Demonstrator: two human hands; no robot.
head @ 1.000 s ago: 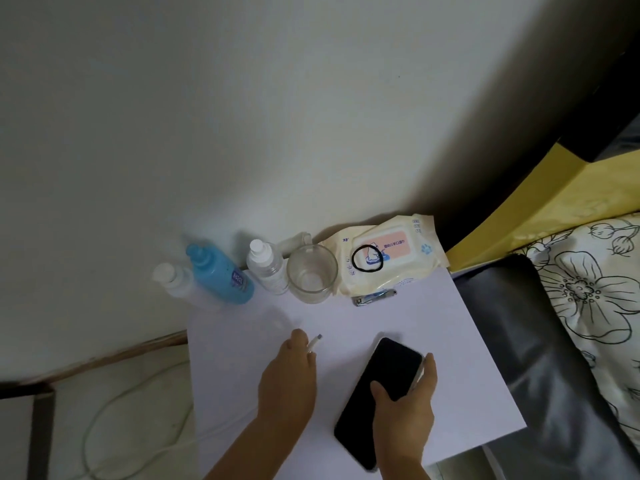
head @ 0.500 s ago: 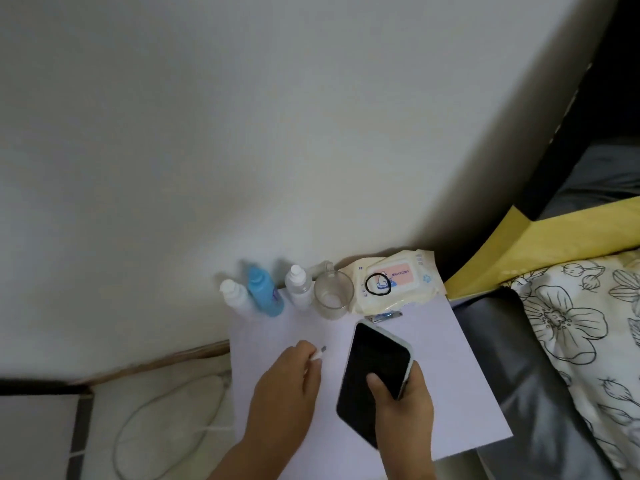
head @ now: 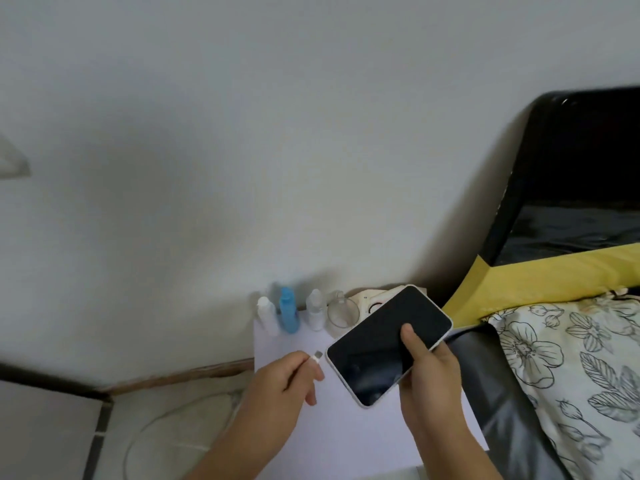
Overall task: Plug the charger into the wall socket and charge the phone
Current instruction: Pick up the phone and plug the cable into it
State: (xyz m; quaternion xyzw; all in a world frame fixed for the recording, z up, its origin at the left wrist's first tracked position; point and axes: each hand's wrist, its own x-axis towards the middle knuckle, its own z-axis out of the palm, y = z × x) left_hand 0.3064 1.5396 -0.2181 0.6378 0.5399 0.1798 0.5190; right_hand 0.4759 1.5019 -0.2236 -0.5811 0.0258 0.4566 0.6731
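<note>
Head view: the right hand (head: 429, 372) grips the phone (head: 388, 344), lifted off the white worktop (head: 363, 441) with its screen dark. The left hand (head: 280, 382) pinches the cable plug (head: 317, 356), its tip just beside the phone's near-left end but not yet inserted. No wall socket is visible, so I cannot tell whether the charger is plugged in. Joining plug and phone appears to remain.

Pale lilac flat surface (head: 346, 441) set against the white wall. Along its far edge, left of the clear round glass cup (head: 343, 312): small clear bottle (head: 316, 315), blue plastic bottle (head: 288, 310), white bottle (head: 266, 316). Right of the cup, cream wipes packet (head: 372, 299), partly hidden.
</note>
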